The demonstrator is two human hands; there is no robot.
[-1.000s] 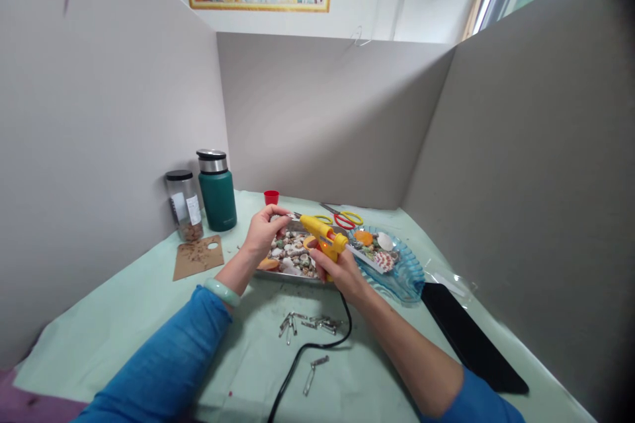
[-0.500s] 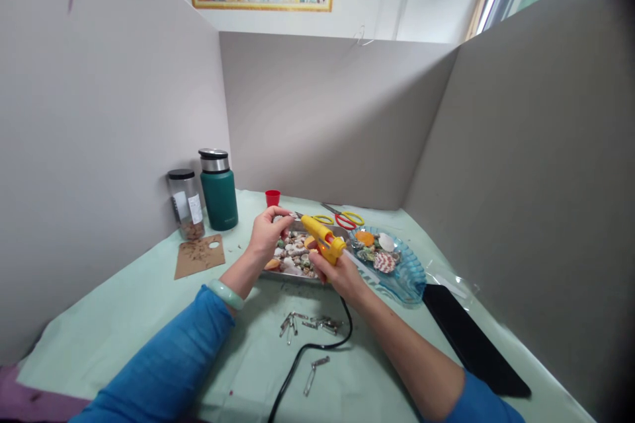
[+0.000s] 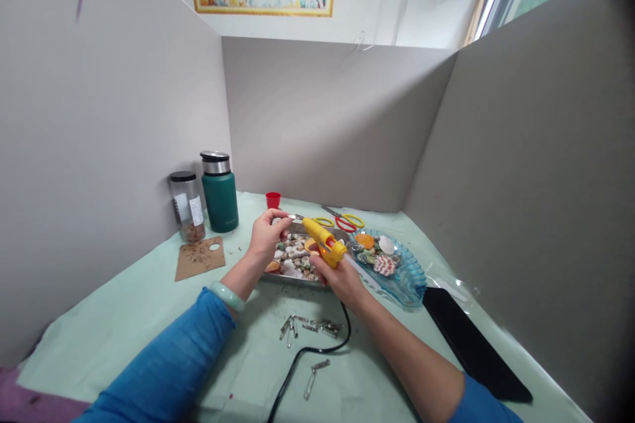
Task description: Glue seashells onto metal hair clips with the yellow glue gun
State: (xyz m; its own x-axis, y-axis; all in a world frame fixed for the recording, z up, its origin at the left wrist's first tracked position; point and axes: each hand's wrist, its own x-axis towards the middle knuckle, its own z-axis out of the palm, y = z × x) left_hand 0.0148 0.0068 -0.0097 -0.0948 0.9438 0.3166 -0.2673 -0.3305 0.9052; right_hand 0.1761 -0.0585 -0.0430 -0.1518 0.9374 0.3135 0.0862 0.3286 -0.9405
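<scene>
My right hand (image 3: 337, 277) is wrapped round the handle of a yellow glue gun (image 3: 323, 239), whose nozzle points up and left. A clear glue stick shows behind the gun. My left hand (image 3: 268, 238) pinches a small silvery-white piece (image 3: 292, 217) between thumb and fingertips, close by the nozzle. Whether nozzle and piece touch I cannot tell. Beneath both hands is a metal tray (image 3: 290, 281) of mixed seashells (image 3: 294, 258), partly covered by hands and gun. Small metal clips (image 3: 325, 326) lie on the cloth nearer to me.
A black cord (image 3: 302, 351) trails from the gun. To the right are a blue plate (image 3: 411, 281) with shells and a black slab (image 3: 476, 344). Scissors (image 3: 347, 219) and a red cup (image 3: 272, 200) stand behind; a green flask (image 3: 219, 201), jar (image 3: 187, 211) and brown card (image 3: 198, 260) are left.
The hands and glue gun keep nearly the same pose. The piece in my left fingers appears slightly turned, and the whole view has shifted down a little.
</scene>
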